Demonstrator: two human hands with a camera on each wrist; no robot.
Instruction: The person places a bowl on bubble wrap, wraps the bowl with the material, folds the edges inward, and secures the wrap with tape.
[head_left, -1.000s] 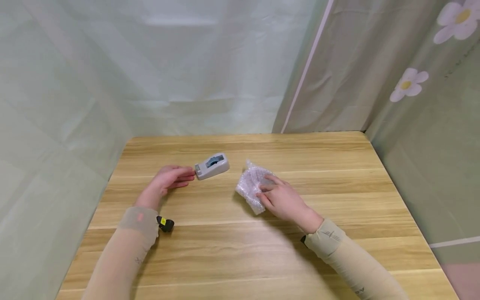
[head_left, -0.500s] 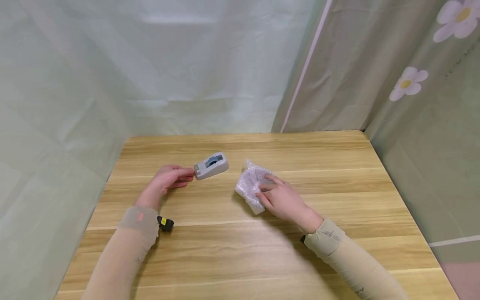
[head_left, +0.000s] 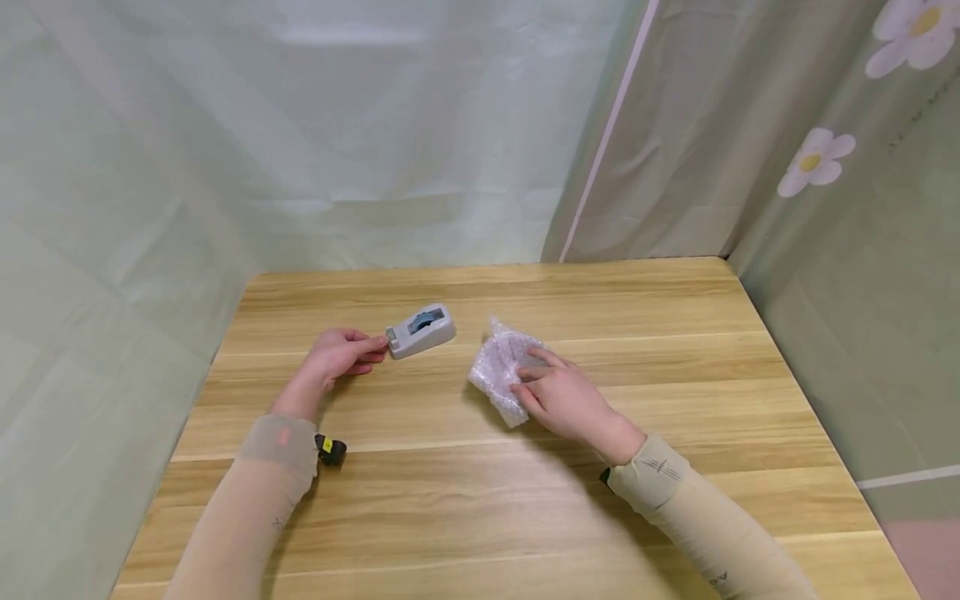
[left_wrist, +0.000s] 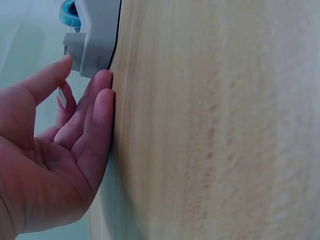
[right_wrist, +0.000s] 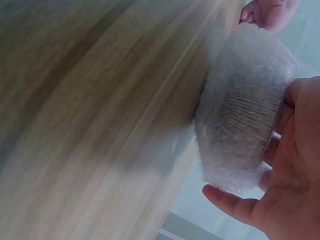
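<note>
At the left, my left hand [head_left: 342, 355] is at the cutter end of a grey tape dispenser [head_left: 423, 333] with a blue tape roll [left_wrist: 70, 14]. Its thumb and index finger pinch together there; a small shiny sliver, seemingly the tape end [left_wrist: 62, 98], shows by the index finger. The other fingers lie along the tabletop. Right of the dispenser sits a bubble-wrapped package [head_left: 501, 372], with a darker ribbed patch showing through the wrap. My right hand [head_left: 572, 403] grips its right side, fingers spread over it and thumb at its near edge. What is inside cannot be told.
Both things are on a wooden table [head_left: 450, 500]. A pale curtain [head_left: 420, 125] hangs behind its far edge and along the sides, with flower prints at the right. A small black wrist camera [head_left: 331, 450] juts from the left cuff.
The left thumb and index finger have drawn together at the dispenser's cutter end. The right hand and the package have stayed in place. The head view has tilted slightly.
</note>
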